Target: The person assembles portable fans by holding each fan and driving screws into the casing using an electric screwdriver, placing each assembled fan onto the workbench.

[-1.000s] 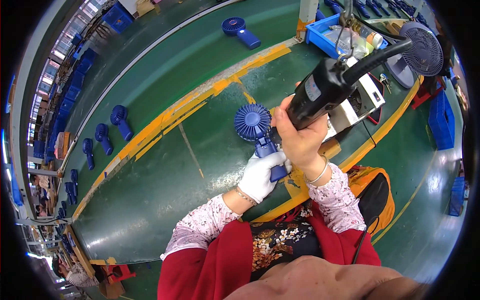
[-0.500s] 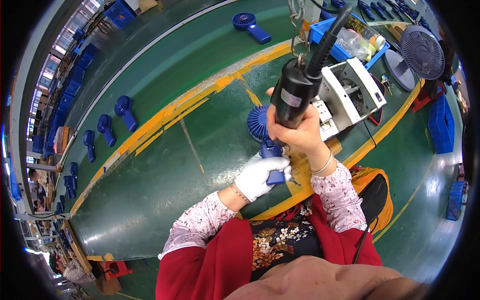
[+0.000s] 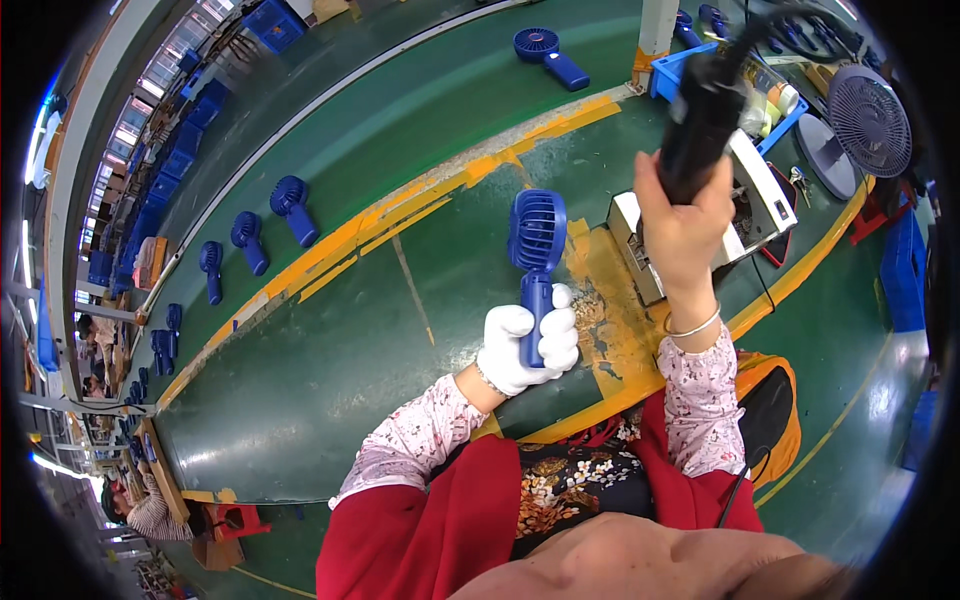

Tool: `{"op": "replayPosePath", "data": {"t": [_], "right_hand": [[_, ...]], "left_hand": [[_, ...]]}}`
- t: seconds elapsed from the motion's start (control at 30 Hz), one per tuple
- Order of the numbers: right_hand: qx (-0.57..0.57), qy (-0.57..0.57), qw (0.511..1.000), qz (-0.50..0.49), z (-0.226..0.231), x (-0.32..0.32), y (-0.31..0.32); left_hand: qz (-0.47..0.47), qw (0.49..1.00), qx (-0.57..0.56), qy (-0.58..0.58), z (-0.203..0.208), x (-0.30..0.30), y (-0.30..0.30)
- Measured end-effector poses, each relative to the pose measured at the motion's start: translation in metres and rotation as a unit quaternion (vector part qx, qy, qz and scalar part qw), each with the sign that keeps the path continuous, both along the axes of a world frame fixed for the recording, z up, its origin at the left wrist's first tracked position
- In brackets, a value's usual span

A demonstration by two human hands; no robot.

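My left hand (image 3: 528,343), in a white glove, is closed around the handle of a blue handheld fan (image 3: 537,232). The fan stands head-away over the green worktable, its round grille turned partly to the right. In my bare right hand (image 3: 688,225) is a black electric screwdriver (image 3: 703,125), gripped near its lower end, with a cable at its top. The tool is raised to the right of the fan, apart from it and smeared by motion. Its tip is hidden behind the hand. A white box-shaped machine (image 3: 765,200) stands behind my right hand.
A conveyor belt (image 3: 400,130) beyond the yellow-taped edge carries several blue handheld fans (image 3: 292,210). At the right are a blue bin (image 3: 668,78) of odds and ends, a grey desk fan (image 3: 868,120) and keys (image 3: 800,185). A person (image 3: 150,505) sits far left.
The screwdriver has lifted off the fan and moved right with my right hand. My left hand has turned the fan, so its head now shows side-on.
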State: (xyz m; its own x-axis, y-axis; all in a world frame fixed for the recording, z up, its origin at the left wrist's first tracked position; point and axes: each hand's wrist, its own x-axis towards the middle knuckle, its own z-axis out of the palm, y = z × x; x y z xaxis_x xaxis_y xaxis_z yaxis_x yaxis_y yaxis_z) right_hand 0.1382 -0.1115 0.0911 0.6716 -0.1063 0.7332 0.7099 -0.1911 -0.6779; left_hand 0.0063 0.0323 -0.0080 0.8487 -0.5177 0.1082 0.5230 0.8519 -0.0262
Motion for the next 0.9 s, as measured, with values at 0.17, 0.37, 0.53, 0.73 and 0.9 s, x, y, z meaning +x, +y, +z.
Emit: {"op": "replayPosePath", "data": {"t": [0.17,0.37,0.53,0.73,0.9], "right_hand": [[0.032,0.056,0.997,0.034,-0.005,-0.008,0.012],[0.134,0.124,0.959,0.218,-0.030,-0.040,0.032],[0.124,0.096,0.955,0.251,-0.038,-0.049,0.037],[0.136,0.122,0.943,0.280,-0.058,-0.050,0.042],[0.174,0.126,0.926,0.311,-0.050,-0.054,0.045]], "left_hand": [[0.054,0.983,0.065,0.165,0.004,0.002,-0.015],[0.099,0.943,0.227,0.221,0.005,0.005,-0.040],[0.123,0.931,0.295,0.177,-0.015,0.000,-0.039],[0.148,0.913,0.340,0.169,-0.001,-0.002,-0.046],[0.202,0.751,0.627,-0.053,-0.008,-0.006,-0.043]]}}
